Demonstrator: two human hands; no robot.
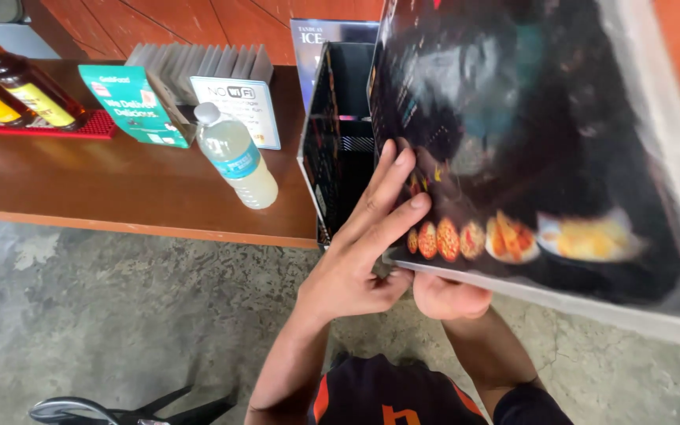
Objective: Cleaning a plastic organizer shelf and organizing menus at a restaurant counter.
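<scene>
A large dark laminated menu board (pixel 529 149) with pictures of food fills the right side of the head view, tilted and blurred. My left hand (pixel 364 244) lies flat on its lower left corner, fingers spread over the food pictures, thumb under the edge. My right hand (pixel 446 295) grips the board's bottom edge from below; only the knuckles show. Both forearms rise from the bottom of the frame.
A brown wooden counter (pixel 120 189) carries a clear plastic water bottle (pixel 238 157), a green table sign (pixel 131 102), a white sign (pixel 238 106), a grey ridged rack (pixel 198 63) and amber bottles (pixel 17 83) on a red mat. A black menu holder (pixel 340 142) stands at its end. Grey concrete floor below.
</scene>
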